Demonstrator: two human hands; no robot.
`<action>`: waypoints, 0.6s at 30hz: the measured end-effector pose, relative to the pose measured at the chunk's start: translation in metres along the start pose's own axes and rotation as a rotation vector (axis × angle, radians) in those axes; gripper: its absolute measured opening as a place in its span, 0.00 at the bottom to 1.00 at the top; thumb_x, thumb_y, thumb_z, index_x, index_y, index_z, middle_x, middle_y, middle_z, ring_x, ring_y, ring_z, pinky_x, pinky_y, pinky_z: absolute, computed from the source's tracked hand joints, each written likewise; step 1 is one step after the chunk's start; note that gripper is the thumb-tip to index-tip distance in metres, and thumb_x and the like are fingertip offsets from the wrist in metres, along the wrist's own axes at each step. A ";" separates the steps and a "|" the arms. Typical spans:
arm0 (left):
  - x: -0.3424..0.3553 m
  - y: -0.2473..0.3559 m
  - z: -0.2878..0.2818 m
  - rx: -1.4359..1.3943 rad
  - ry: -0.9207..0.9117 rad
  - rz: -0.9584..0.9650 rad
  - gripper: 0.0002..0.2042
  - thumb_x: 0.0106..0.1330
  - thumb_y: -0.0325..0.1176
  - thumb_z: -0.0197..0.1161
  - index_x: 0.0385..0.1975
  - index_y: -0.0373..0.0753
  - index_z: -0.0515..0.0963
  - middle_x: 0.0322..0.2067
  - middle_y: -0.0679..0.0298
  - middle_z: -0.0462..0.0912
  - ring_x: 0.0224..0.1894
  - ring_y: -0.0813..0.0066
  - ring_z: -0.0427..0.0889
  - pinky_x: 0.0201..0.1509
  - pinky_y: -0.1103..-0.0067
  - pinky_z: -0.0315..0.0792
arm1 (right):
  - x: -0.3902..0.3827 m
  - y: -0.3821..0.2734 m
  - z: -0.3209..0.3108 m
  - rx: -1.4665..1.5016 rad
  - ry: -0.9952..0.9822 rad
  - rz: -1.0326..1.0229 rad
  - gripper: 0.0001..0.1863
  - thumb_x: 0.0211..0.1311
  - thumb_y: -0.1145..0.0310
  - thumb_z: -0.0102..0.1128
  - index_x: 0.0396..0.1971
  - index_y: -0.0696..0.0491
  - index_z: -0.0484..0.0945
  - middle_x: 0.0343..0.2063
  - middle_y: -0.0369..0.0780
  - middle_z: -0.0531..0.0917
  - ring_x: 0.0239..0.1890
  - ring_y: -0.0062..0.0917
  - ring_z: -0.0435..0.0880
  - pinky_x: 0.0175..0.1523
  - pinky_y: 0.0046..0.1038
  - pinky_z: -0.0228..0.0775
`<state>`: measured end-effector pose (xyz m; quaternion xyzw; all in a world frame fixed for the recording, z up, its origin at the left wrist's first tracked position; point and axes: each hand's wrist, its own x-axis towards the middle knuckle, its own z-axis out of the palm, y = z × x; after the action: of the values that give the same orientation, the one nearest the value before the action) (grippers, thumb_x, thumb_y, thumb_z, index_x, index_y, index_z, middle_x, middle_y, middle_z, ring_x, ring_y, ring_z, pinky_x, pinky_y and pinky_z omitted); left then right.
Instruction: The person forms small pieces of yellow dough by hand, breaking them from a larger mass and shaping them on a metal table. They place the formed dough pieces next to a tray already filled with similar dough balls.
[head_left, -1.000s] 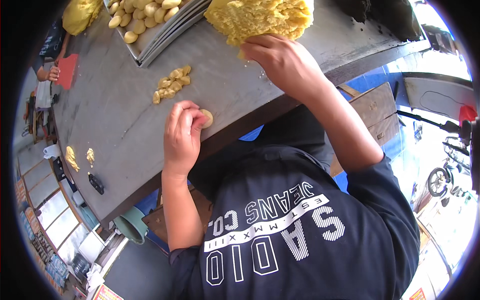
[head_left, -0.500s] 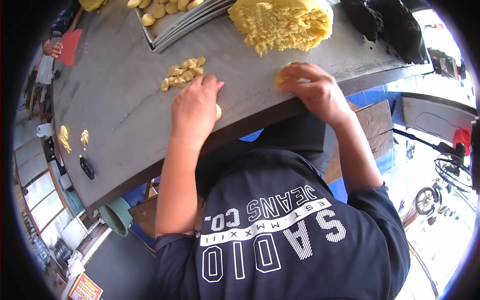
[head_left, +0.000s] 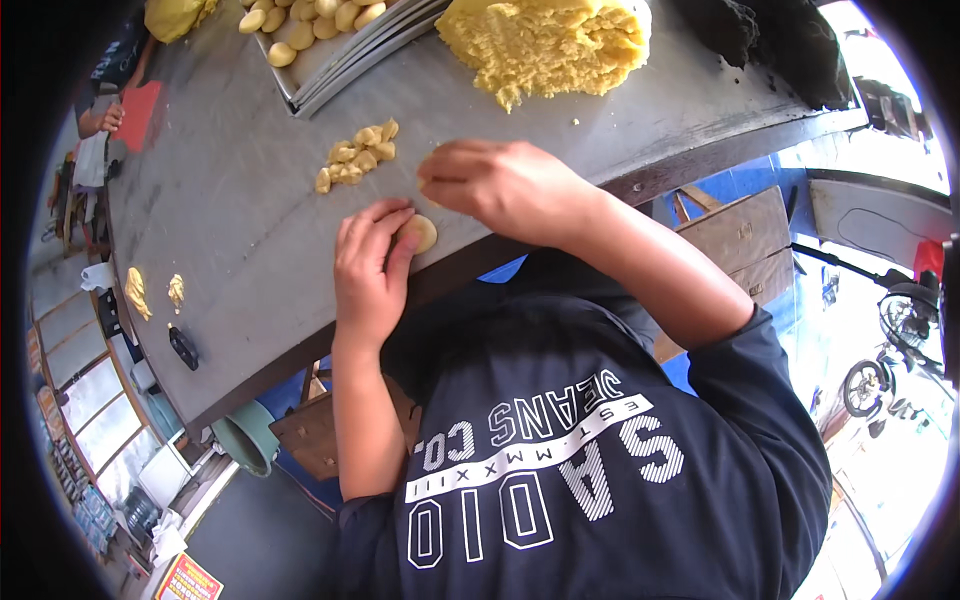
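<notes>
Tabletop [head_left: 240, 240], left hand [head_left: 368, 265] on dough [head_left: 427, 235]

The left forearm [head_left: 368, 415] rises nearly upright, its wrist almost straight, and the left hand [head_left: 370, 262] lies low with fingers bent forward side by side and the thumb angled in near the index finger. The right forearm [head_left: 655, 262] slants across from the right, elbow bent outward; the right hand [head_left: 495, 188], back upward, points left, fingers bunched and curled, near the left hand but apart
</notes>
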<state>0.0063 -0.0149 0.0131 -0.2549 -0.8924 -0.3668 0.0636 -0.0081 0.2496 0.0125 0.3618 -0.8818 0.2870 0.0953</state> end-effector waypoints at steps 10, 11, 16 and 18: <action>-0.004 0.008 0.001 -0.033 0.126 0.002 0.27 0.57 0.28 0.90 0.57 0.38 0.86 0.54 0.56 0.93 0.61 0.56 0.90 0.65 0.62 0.85 | -0.064 0.008 -0.039 -0.238 0.158 0.343 0.20 0.61 0.81 0.65 0.53 0.55 0.91 0.57 0.44 0.91 0.60 0.44 0.91 0.64 0.42 0.87; -0.008 0.004 0.001 -0.028 0.124 -0.002 0.27 0.57 0.28 0.90 0.57 0.38 0.86 0.54 0.56 0.93 0.61 0.56 0.90 0.65 0.62 0.85 | -0.063 0.001 -0.037 -0.232 0.158 0.341 0.20 0.61 0.81 0.65 0.53 0.55 0.91 0.57 0.44 0.91 0.60 0.44 0.91 0.64 0.42 0.87; -0.017 -0.004 0.001 -0.115 0.111 -0.066 0.19 0.66 0.32 0.85 0.53 0.36 0.87 0.55 0.55 0.93 0.58 0.53 0.90 0.64 0.63 0.83 | -0.031 -0.030 -0.020 0.030 -0.103 0.007 0.17 0.64 0.73 0.67 0.52 0.55 0.89 0.58 0.42 0.90 0.61 0.39 0.91 0.54 0.36 0.91; -0.011 -0.001 0.005 -0.137 0.147 -0.068 0.17 0.68 0.32 0.83 0.52 0.36 0.86 0.53 0.56 0.93 0.56 0.53 0.90 0.60 0.62 0.83 | -0.025 -0.009 -0.022 0.042 0.000 0.061 0.17 0.65 0.76 0.65 0.53 0.55 0.89 0.57 0.42 0.91 0.60 0.39 0.91 0.57 0.37 0.90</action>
<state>0.0160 -0.0162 0.0056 -0.2004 -0.8664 -0.4466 0.0989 0.0152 0.2720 0.0251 0.3366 -0.8863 0.3082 0.0787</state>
